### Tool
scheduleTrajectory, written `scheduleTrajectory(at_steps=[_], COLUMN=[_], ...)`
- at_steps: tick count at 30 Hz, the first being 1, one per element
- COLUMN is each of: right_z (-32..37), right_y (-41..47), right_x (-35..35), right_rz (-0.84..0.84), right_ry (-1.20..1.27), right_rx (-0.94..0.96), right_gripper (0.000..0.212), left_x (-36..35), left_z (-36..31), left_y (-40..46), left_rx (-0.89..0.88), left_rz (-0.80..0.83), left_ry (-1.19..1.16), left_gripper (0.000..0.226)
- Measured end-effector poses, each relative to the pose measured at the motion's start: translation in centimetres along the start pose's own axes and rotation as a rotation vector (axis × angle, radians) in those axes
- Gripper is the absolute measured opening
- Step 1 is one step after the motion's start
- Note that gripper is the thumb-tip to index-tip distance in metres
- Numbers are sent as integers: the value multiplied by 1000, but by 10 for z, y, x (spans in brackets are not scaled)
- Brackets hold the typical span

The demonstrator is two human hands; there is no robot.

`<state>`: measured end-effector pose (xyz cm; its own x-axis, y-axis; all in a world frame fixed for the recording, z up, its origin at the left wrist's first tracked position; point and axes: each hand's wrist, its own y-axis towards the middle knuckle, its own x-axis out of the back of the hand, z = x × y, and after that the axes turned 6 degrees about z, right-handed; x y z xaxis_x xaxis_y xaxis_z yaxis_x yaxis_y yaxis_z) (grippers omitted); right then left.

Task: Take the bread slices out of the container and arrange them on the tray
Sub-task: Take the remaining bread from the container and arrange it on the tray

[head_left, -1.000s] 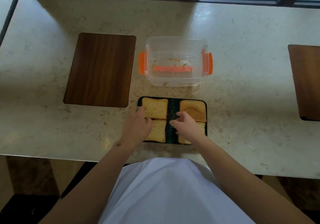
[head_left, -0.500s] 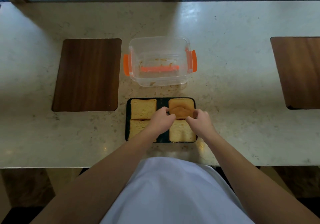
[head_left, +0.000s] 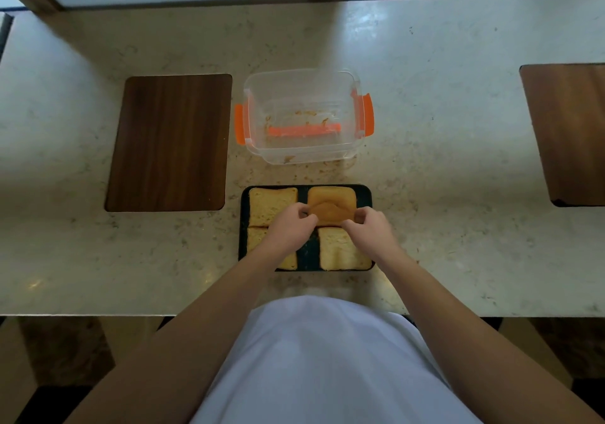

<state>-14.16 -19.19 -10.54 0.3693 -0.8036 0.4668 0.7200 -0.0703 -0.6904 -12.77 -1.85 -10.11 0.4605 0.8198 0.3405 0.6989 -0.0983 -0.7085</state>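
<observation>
A black tray [head_left: 364, 191] lies near the counter's front edge with several bread slices on it. The far-right slice [head_left: 331, 201] is darker, a crust end. My left hand [head_left: 289, 227] pinches its near-left corner and my right hand [head_left: 371, 229] pinches its near-right corner. A pale slice [head_left: 271, 205] lies at the far left, another [head_left: 340, 250] at the near right, and a near-left slice [head_left: 257, 238] is partly hidden under my left hand. The clear container [head_left: 304, 115] with orange clips stands behind the tray, holding only crumbs.
A dark wooden board [head_left: 170, 142] is set into the stone counter left of the container; another [head_left: 569, 132] lies at the far right. Crumbs are scattered between container and tray. A window frame runs along the back edge.
Both hands have moved from the near slices up to the far-right crust slice and now pinch its near corners. The camera view has shifted slightly.
</observation>
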Motion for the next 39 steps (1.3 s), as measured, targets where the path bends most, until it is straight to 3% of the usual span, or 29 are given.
scheduleTrajectory(at_steps=[11,21,25,32,39], right_z=[-33,-23,-21,-4,6], right_y=[-22,-23,-21,-13,-8], right_x=[10,-4,-5,5,3], right_rz=[28,39,61,43,73], right_ry=[43,81,84,112,85], right_rx=[9,-10,-22,-16,-27], right_gripper=[53,46,47,64,59], left_x=[-16,-14,-9,-6,-2], left_z=[27,36,31,10,-7], left_y=[-26,-23,-24,-15,-6], left_rx=[14,35,41,4,70], left_rz=[78,50,33,-20,44], left_ry=[-191,-188,-148,-60,-139], left_gripper=[41,10,14,49,50])
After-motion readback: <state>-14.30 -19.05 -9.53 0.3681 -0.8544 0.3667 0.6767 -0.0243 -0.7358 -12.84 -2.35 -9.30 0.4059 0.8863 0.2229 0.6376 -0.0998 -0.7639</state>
